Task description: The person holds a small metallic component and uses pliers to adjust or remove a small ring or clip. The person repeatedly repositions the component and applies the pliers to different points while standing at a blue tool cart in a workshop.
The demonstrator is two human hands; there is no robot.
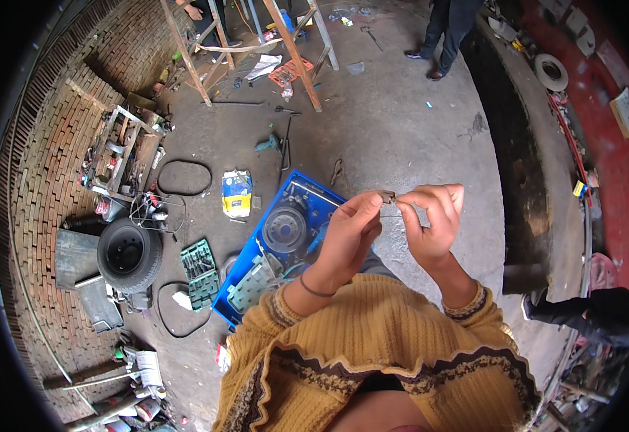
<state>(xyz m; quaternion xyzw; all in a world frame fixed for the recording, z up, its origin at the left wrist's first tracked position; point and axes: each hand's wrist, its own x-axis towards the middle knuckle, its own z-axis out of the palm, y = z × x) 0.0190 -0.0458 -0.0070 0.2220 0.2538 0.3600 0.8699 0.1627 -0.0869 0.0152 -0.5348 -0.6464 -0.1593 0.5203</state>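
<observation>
A small dark metal part (387,196), too small to name, is held between my two hands at chest height. Thumb and fingers of my left hand (354,234) pinch it from one side. From the other side, the thumb and forefinger of my right hand (431,219) close on its end, the other fingers curled loosely. Below my left forearm lies a blue tray (237,294), partly hidden by my arm. In it are a round grey metal drum or pulley (284,229) and a teal tool case (254,284).
Left of the tray are an open green socket set (199,273), a blue-and-yellow bag (237,193), black belts and a wheel with tyre (129,253). A wooden stepladder (296,54) stands ahead. A dark pit (519,180) runs along the right. Other people stand ahead and at right.
</observation>
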